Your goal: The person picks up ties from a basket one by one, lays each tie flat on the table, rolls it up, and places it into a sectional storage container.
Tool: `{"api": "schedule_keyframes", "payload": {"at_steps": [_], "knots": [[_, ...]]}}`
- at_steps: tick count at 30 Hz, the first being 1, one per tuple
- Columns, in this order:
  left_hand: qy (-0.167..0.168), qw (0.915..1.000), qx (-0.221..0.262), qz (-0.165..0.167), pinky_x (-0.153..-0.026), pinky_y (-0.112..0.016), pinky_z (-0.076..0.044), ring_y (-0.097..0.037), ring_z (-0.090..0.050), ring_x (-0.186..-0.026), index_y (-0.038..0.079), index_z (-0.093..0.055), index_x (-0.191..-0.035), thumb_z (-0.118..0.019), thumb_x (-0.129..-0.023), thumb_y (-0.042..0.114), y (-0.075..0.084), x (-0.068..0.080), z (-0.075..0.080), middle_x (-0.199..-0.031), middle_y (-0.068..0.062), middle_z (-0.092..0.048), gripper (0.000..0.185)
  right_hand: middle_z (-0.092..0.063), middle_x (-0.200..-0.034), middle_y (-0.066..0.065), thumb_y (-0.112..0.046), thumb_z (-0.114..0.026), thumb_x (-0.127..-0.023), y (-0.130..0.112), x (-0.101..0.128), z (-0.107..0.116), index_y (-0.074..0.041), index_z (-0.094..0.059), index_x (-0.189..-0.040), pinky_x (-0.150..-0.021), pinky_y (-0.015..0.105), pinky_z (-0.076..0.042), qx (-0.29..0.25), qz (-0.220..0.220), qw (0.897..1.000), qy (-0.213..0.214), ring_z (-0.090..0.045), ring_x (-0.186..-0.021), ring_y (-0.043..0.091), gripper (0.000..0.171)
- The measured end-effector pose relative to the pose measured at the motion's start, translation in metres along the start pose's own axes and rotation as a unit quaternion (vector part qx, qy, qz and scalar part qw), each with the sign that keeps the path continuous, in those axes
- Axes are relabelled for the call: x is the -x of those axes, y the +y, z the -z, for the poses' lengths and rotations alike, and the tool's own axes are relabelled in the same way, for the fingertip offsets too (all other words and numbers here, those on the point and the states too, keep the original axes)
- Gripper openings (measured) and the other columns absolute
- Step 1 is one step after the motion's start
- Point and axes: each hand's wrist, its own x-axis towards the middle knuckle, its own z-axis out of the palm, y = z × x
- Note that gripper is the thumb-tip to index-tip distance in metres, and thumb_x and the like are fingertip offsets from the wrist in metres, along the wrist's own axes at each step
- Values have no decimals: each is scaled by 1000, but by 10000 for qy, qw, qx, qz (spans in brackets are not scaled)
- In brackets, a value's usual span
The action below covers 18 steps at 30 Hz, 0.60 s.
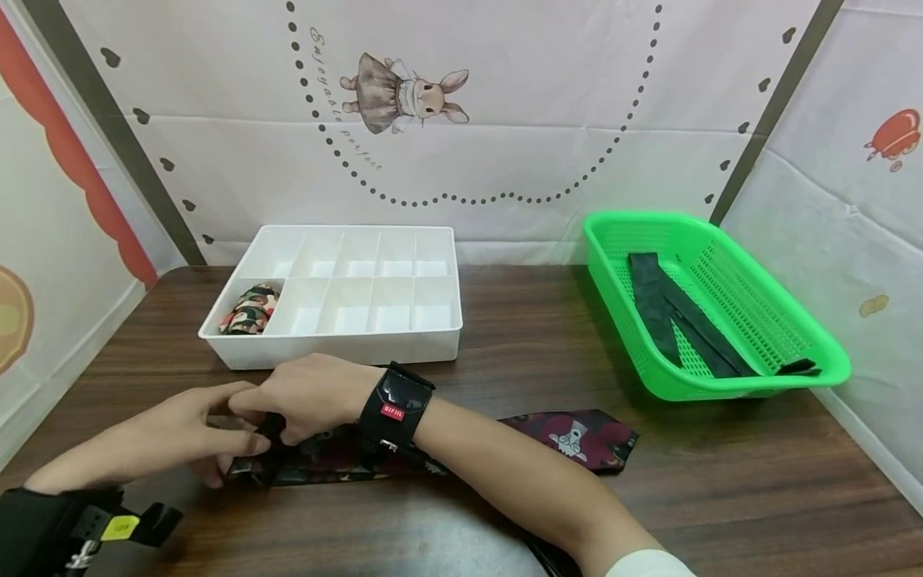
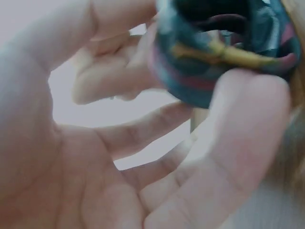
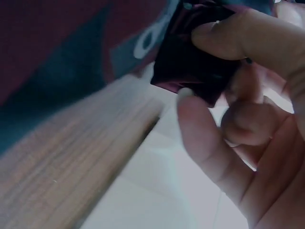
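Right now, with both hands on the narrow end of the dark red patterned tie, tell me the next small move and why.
Probably keep rolling the started coil toward the wide end. The left hand and right hand pinch the rolled narrow end of the dark red patterned tie, whose remaining length lies flat on the wooden table. One rolled tie already sits in the white compartment tray.

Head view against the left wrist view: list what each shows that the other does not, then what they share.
Only the head view shows the white divided organizer with a rolled tie in one compartment, the green basket with dark ties, and the right hand. Only the left wrist view shows the rolled end's coil opening. Both show the left hand pinching the patterned tie.
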Motion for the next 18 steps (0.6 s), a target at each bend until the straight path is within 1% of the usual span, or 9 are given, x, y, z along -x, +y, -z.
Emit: {"api": "schedule_keyframes", "payload": {"at_steps": [2,4,6,8,11,13,16,18], "knots": [[-60,9998,149,84,-63,-45,-61,-25,-67,-75,-8,-50,-137,-62,-105,16,-3,0,4,-97,-10,-63,42,-58,-85,-12,-22,-83,-94,1,0,-2,-23,-57,-106,-69,22,-40,0,73,9999,80,-52,-78,6,29],[-25,9997,165,203,-64,-45,-61,-24,-66,-77,-8,-51,-138,-61,-106,18,-6,0,6,-98,-10,-62,43,-55,-82,-11,-22,-81,-94,1,-1,-4,-23,-56,-104,-68,22,-39,7,99,9998,157,-51,-77,5,27],[51,9995,95,294,-64,-45,-61,-23,-65,-77,-6,-55,-134,-63,-106,20,-7,-1,7,-97,-9,-61,40,-55,-80,-12,-21,-81,-94,0,-1,-6,-23,-56,-104,-68,22,-39,29,70,9997,218,-51,-76,4,26],[51,9996,23,278,-62,-43,-60,-22,-64,-75,-5,-59,-128,-64,-105,20,-9,-3,5,-95,-10,-64,35,-56,-80,-12,-22,-81,-95,-2,-1,-7,-22,-57,-108,-68,21,-40,60,6,9997,219,-52,-76,3,27],[94,9994,-68,322,-58,-40,-57,-21,-63,-72,-3,-63,-120,-67,-102,19,-8,-6,1,-91,-10,-67,28,-58,-81,-12,-22,-80,-96,-6,0,-6,-19,-57,-118,-68,21,-43,21,-120,9999,73,-55,-75,3,33],[181,9991,-186,344,-56,-39,-55,-21,-62,-71,-2,-63,-117,-70,-99,17,-7,-9,-4,-88,-9,-68,27,-60,-83,-11,-23,-80,-97,-8,1,-3,-17,-56,-125,-68,21,-45,-85,-204,9997,-81,-57,-76,4,38],[432,9977,-324,416,-52,-41,-54,-24,-61,-71,0,-61,-120,-74,-92,14,-3,-12,-11,-90,-7,-66,33,-60,-87,-12,-26,-79,-97,-12,4,2,-20,-56,-132,-70,21,-47,-244,-398,9983,-352,-58,-77,4,42],[618,9960,-439,466,-52,-43,-55,-26,-60,-71,1,-59,-121,-77,-88,12,0,-14,-16,-92,-7,-63,39,-60,-88,-11,-25,-78,-97,-13,5,5,-22,-59,-130,-69,22,-47,-220,-458,9975,-489,-57,-78,5,38]]}}
